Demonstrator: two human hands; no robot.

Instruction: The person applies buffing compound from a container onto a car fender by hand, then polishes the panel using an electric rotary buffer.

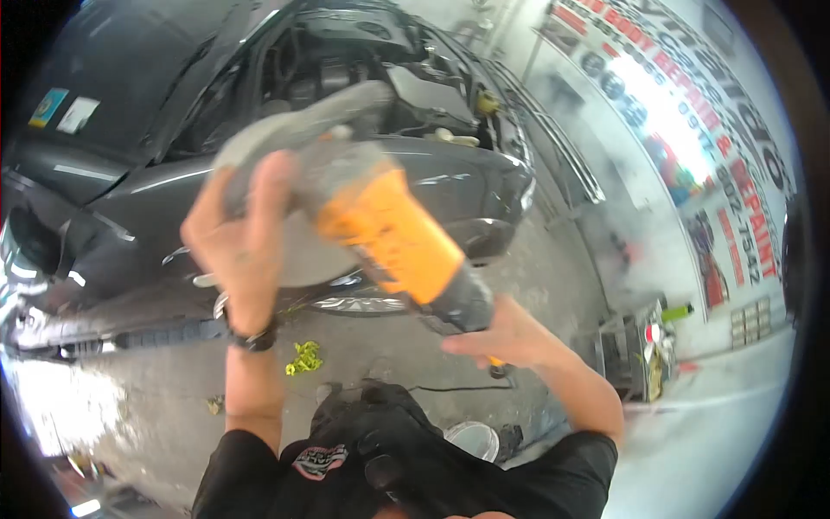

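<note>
A yellow-and-black power polisher (398,233) is held slantwise in front of me, blurred by motion. My left hand (242,216) is at its front end, fingers wrapped round the grey curved handle (303,121). My right hand (506,333) grips the black rear end of the tool. Below the tool head shows a pale grey round shape (307,251), perhaps its pad; I cannot tell whether it touches the car. Behind the polisher is the dark, glossy fender (441,177) of a car.
The car's engine bay (337,60) lies open beyond the fender. On the concrete floor are a crumpled yellow-green cloth (304,358), a white bucket (474,439) and a black cord (458,389). A cluttered metal stand (631,355) is by the signed wall at right.
</note>
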